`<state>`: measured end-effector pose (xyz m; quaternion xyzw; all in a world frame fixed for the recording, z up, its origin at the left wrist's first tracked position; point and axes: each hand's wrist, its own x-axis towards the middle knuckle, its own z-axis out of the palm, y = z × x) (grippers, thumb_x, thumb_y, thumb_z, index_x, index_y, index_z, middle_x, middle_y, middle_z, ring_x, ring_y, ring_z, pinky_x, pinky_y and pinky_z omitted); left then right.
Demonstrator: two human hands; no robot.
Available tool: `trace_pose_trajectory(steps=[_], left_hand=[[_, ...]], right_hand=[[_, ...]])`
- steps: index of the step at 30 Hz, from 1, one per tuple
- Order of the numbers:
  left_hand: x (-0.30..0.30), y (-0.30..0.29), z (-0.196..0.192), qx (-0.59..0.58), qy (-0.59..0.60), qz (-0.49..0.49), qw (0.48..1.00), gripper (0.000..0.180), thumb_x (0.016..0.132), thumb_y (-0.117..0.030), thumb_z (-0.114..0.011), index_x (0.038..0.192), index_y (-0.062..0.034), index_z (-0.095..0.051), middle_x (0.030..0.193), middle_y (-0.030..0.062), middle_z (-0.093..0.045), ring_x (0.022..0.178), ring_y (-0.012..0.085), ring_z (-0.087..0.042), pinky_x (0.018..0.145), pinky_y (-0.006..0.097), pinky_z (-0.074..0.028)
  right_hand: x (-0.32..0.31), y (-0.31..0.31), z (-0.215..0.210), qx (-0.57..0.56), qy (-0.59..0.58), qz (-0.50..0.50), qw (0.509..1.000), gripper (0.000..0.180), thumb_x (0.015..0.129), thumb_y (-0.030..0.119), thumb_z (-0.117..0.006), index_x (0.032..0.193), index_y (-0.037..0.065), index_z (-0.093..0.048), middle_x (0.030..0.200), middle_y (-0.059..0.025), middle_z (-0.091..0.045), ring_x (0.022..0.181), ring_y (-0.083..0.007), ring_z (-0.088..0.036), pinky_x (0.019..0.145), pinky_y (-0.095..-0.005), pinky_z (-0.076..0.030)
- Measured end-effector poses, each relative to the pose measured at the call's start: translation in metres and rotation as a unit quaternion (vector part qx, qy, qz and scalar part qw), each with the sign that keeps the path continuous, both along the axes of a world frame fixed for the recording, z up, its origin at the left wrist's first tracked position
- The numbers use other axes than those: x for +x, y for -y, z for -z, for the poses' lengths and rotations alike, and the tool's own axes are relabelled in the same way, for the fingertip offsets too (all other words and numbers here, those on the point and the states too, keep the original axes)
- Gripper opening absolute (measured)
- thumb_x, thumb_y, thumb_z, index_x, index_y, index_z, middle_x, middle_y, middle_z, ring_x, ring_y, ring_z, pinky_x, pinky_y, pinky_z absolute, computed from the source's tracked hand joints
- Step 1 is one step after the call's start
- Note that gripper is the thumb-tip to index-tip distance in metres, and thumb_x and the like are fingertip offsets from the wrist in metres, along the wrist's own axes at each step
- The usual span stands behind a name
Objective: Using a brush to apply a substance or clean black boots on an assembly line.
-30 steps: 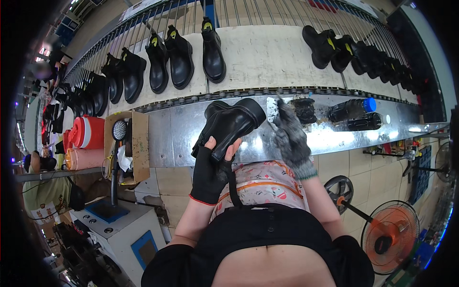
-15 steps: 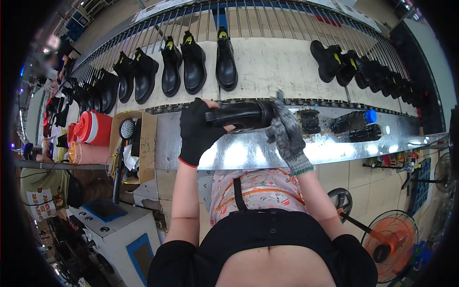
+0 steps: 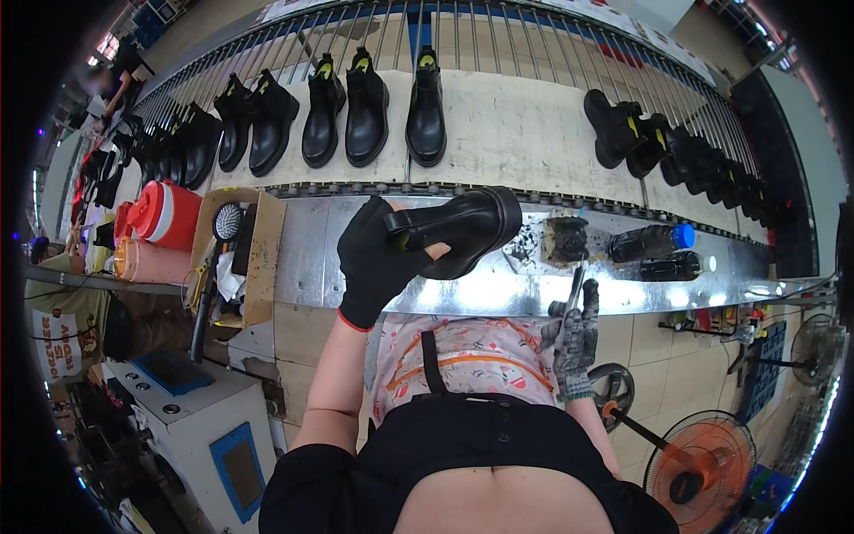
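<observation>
My left hand point(image 3: 378, 262), in a black glove, grips a black boot point(image 3: 463, 227) by its shaft and holds it on its side above the metal bench point(image 3: 307, 258). My right hand point(image 3: 576, 331), in a grey speckled glove, is lower and nearer my body, closed around the handle of a brush point(image 3: 576, 283). The brush points up toward a dirty dark pot point(image 3: 564, 240) on the bench. The boot's sole faces right, toward the pot.
Rows of black boots point(image 3: 365, 111) stand on the pale conveyor point(image 3: 516, 133) beyond the bench. Two dark bottles point(image 3: 654, 242) lie at the bench's right. A cardboard box point(image 3: 245, 254) with a round brush and red and orange jugs point(image 3: 165, 214) sit left. A fan point(image 3: 703, 467) stands lower right.
My left hand has turned the boot and kept it over the bench. My right hand has drawn back from the boot, down toward my body, with the brush in it.
</observation>
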<state>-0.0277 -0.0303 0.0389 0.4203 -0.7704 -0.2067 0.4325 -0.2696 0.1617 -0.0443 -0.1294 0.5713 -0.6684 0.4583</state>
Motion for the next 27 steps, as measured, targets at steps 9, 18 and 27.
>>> trace_pose_trajectory(steps=[9,18,27], left_hand=[[-0.004,-0.023,0.006,0.043,0.012,-0.056,0.997,0.047,0.052,-0.022,-0.089,0.081,-0.0027,-0.058,0.072,0.0063,-0.06,0.064,0.0171,-0.06,0.061,0.028,-0.049],[-0.009,-0.028,0.001,0.017,-0.006,-0.064,0.998,0.044,0.052,-0.022,-0.089,0.077,-0.0039,-0.058,0.07,0.0051,-0.056,0.061,0.0186,-0.057,0.057,0.029,-0.047],[-0.012,-0.03,0.002,0.001,0.022,-0.045,0.999,0.042,0.05,-0.019,-0.088,0.075,-0.0052,-0.057,0.07,0.0055,-0.054,0.061,0.0206,-0.056,0.056,0.03,-0.046]], right_hand=[[0.003,0.0,-0.011,0.015,-0.156,0.009,0.988,0.026,0.092,0.008,-0.049,0.118,0.005,-0.046,0.091,-0.0099,-0.059,0.056,-0.0125,-0.058,0.047,-0.0241,-0.05],[-0.005,-0.01,-0.01,0.023,-0.237,-0.034,0.971,0.022,0.091,0.009,-0.052,0.112,0.003,-0.055,0.085,-0.0044,-0.058,0.064,-0.0112,-0.057,0.053,-0.0261,-0.051],[-0.014,0.038,-0.097,0.006,-0.432,-0.237,0.87,0.025,0.085,0.014,-0.058,0.107,0.004,-0.063,0.097,-0.0085,-0.064,0.078,-0.02,-0.061,0.065,-0.0317,-0.051]])
